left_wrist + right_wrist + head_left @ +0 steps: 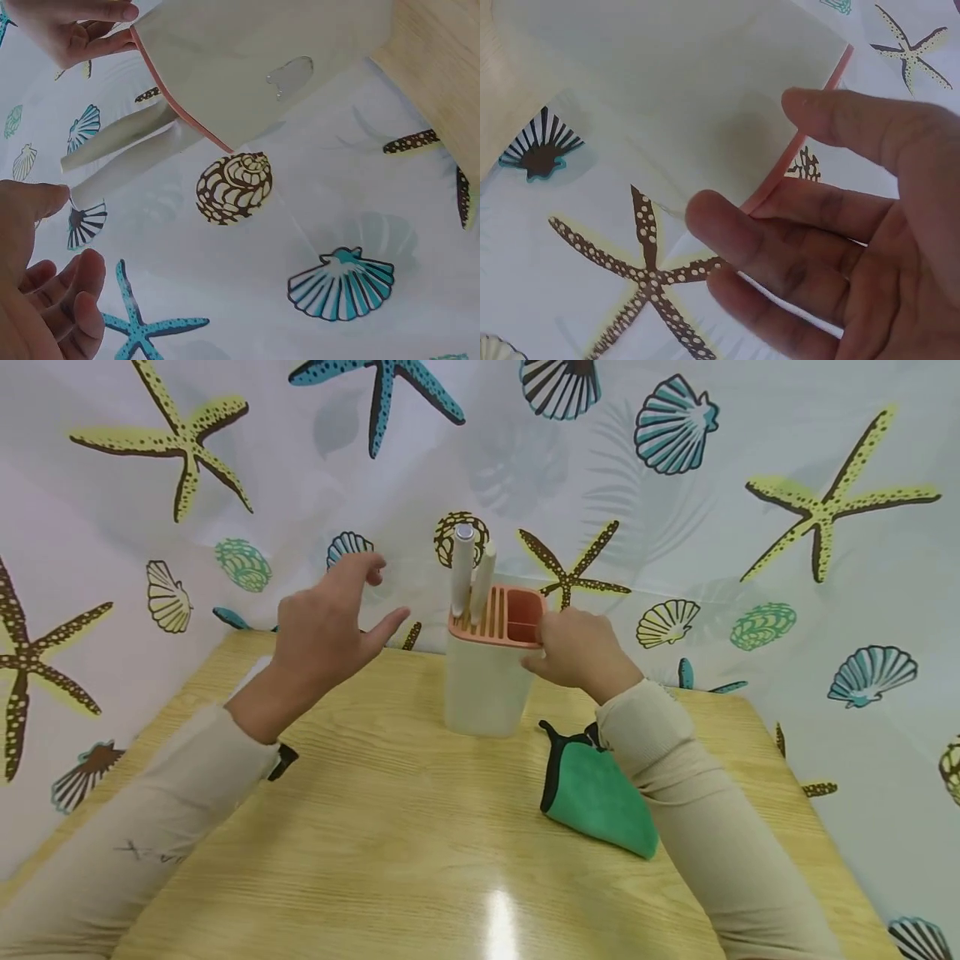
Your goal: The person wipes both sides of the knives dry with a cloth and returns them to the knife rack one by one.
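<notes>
A white knife holder [487, 689] with an orange slotted top stands upright at the back of the table. Two pale-handled knives [462, 572] rise from its slots on the left. My right hand [581, 647] grips the rim on the right, by the open compartment; in the right wrist view its thumb and fingers [727, 229] lie on either side of the orange edge. To the left of the handles, my left hand [322, 622] is held in the air, thumb and fingers spread apart with nothing between them. The left wrist view shows its thumb close to the handle ends [71, 161].
A green cloth item [603, 797] with black edging lies on the wooden table [390, 852], partly under my right forearm. Beside my left wrist a black-tipped object [283, 762] is mostly hidden. Behind the table hangs a sheet [510, 468] printed with shells and starfish.
</notes>
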`<state>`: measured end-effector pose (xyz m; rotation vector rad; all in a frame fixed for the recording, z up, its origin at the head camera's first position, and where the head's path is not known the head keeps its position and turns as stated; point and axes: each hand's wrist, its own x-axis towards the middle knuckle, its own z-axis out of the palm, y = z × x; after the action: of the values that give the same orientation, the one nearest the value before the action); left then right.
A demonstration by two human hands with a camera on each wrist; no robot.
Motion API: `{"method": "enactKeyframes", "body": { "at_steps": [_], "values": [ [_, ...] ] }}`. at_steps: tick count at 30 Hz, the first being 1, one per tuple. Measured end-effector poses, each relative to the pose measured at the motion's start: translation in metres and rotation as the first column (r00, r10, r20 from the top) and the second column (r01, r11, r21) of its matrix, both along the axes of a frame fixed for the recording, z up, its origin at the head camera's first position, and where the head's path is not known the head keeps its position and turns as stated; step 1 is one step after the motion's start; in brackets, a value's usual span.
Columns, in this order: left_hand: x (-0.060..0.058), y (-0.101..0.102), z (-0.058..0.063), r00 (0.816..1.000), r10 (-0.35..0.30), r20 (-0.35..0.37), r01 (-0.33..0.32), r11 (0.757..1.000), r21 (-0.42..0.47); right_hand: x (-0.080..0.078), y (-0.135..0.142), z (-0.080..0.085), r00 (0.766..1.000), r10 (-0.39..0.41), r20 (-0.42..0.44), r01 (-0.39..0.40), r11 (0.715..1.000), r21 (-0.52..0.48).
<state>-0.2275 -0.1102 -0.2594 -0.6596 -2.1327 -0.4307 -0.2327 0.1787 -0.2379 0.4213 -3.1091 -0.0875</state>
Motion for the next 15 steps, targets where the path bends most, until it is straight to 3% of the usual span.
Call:
{"method": "enactKeyframes", "body": {
  "at_steps": [4,6,7,9,10,11,13,15],
  "values": [
    [0.015,-0.029,-0.023,0.989,0.086,0.119,-0.084,0.996,-0.02,0.01,0.018,-0.011,0.998,-0.039,0.039,0.044,0.988,-0.149],
    [0.022,-0.046,-0.036,0.969,0.137,0.206,-0.129,0.99,-0.053,0.02,0.028,-0.02,0.996,-0.064,0.057,0.075,0.969,-0.236],
    [0.025,-0.056,-0.042,0.949,0.165,0.268,-0.148,0.986,-0.082,0.026,0.033,-0.025,0.995,-0.071,0.069,0.087,0.96,-0.267],
    [0.029,-0.078,-0.054,0.888,0.226,0.401,-0.173,0.971,-0.164,0.039,0.043,-0.037,0.993,-0.073,0.095,0.1,0.943,-0.317],
    [0.029,-0.089,-0.059,0.843,0.259,0.472,-0.177,0.961,-0.211,0.045,0.047,-0.042,0.991,-0.074,0.113,0.108,0.938,-0.331],
    [0.028,-0.101,-0.065,0.797,0.29,0.529,-0.174,0.95,-0.259,0.051,0.052,-0.047,0.989,-0.068,0.128,0.109,0.935,-0.338],
    [0.026,-0.124,-0.072,0.687,0.348,0.638,-0.161,0.929,-0.333,0.063,0.062,-0.054,0.986,-0.059,0.158,0.111,0.933,-0.343],
    [0.025,-0.145,-0.08,0.588,0.383,0.712,-0.154,0.918,-0.366,0.074,0.072,-0.058,0.983,-0.058,0.174,0.115,0.934,-0.337]
  ]
}}
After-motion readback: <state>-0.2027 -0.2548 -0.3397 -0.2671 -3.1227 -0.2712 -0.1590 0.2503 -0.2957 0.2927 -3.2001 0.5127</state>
